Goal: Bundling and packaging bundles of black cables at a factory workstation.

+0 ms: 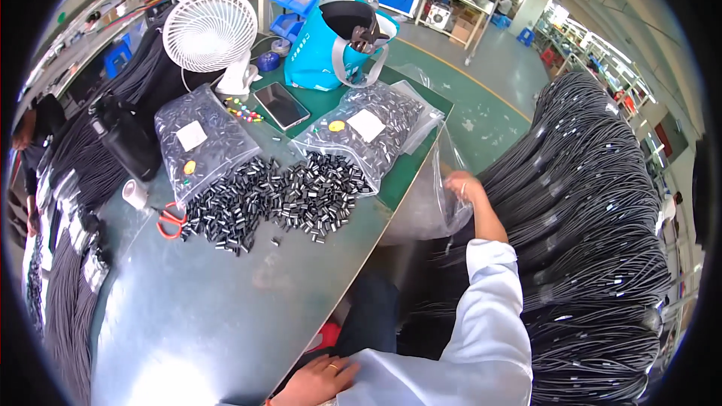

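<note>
My right hand (466, 186) reaches out past the right edge of the table. Its curled fingers are at the rim of a large clear plastic bag (432, 214) hanging off that edge, and appear to grip the film. My left hand (320, 380) lies near the table's front edge by my lap, fingers stretched and holding nothing. A loose heap of small black cylindrical parts (320, 192) spreads over the table. Behind the heap lie two clear bags of similar parts, a left bag (199, 139) and a right bag (376, 124), each with a white label and a yellow sticker.
Thick bundles of black cable (571, 240) rise close on my right; more cables (75, 256) hang at the left. On the table are orange-handled scissors (171, 222), a white roll (135, 194), a phone (282, 105), a white fan (210, 30) and a blue tote bag (312, 53).
</note>
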{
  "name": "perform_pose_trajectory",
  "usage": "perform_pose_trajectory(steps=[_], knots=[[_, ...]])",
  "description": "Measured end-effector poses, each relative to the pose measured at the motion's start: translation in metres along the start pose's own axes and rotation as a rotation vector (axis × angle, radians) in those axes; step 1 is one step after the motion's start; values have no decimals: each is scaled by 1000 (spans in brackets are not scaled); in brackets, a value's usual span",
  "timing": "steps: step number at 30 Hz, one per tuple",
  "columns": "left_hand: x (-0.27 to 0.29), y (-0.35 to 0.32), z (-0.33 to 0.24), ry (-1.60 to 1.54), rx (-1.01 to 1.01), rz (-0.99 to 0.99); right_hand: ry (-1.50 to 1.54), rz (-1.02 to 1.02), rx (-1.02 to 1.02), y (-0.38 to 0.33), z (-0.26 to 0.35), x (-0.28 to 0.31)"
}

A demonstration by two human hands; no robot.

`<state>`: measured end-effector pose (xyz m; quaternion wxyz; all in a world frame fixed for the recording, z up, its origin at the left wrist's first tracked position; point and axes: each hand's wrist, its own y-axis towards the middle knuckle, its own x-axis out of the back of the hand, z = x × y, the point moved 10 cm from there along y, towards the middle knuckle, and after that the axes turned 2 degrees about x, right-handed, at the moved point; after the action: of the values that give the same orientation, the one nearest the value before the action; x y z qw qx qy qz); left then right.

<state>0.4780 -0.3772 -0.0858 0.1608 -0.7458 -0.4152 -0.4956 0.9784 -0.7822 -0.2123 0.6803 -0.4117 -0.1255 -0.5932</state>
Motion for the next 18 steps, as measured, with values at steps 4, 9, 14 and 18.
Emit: perform_pose_trajectory(steps=[4,9,14,18], knots=[[-7,-8,-12,-105,51,6,856,4,150,7,73,15],[-22,15,-16,-198,137,168,1196,-637,646,27,103,69],[-11,52,-8,-225,225,162,-680,-541,582,21,36,-46],[-23,95,26,-464,387,32,-697,0,560,30,-3,-65]])
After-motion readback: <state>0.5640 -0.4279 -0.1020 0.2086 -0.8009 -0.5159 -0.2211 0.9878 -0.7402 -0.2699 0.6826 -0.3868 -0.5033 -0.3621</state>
